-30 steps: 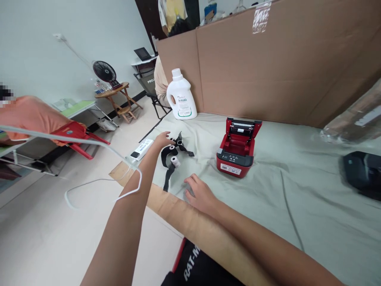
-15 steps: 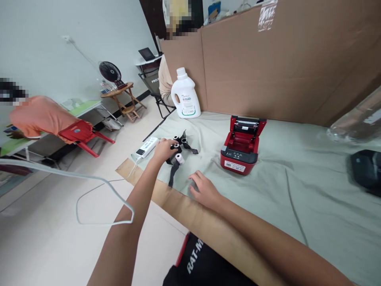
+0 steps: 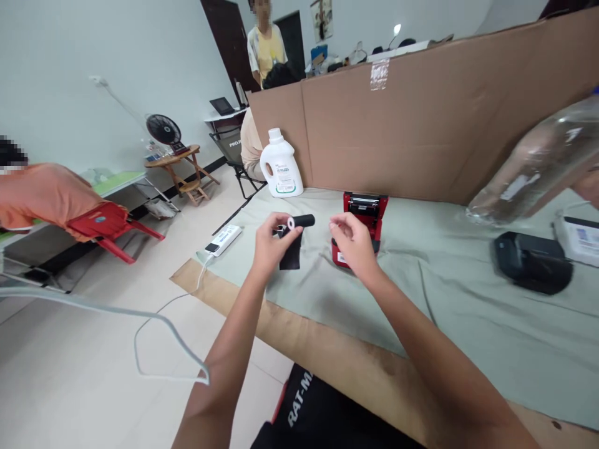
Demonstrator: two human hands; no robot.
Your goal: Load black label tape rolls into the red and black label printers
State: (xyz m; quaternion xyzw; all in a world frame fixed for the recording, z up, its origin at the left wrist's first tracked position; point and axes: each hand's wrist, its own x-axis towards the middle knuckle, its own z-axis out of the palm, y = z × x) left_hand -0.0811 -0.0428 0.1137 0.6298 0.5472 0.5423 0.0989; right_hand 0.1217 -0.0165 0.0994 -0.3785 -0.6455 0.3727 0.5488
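My left hand [image 3: 272, 243] is closed on a small black paper roll [image 3: 304, 221] with a white core, held above the cloth. A dark strip [image 3: 290, 254] hangs below the roll. My right hand [image 3: 352, 239] is to the right of the roll, apart from it, its fingers loosely bent and holding nothing. Behind that hand stands a red and black label printer [image 3: 374, 209] with its lid raised; the hand covers part of its front. The other small rolls are mostly hidden behind my left hand.
A white power strip [image 3: 224, 240] lies to the left on the green cloth [image 3: 318, 296]. At the back, a white jug [image 3: 282, 168] stands by a cardboard partition [image 3: 388, 137]. A black device [image 3: 531, 262] and a plastic bottle [image 3: 524, 168] are on the right. Other people are beyond.
My left hand has lifted a black roll from the cluster and brought it right. My right hand has risen to in front of the printer. The view has shifted right.
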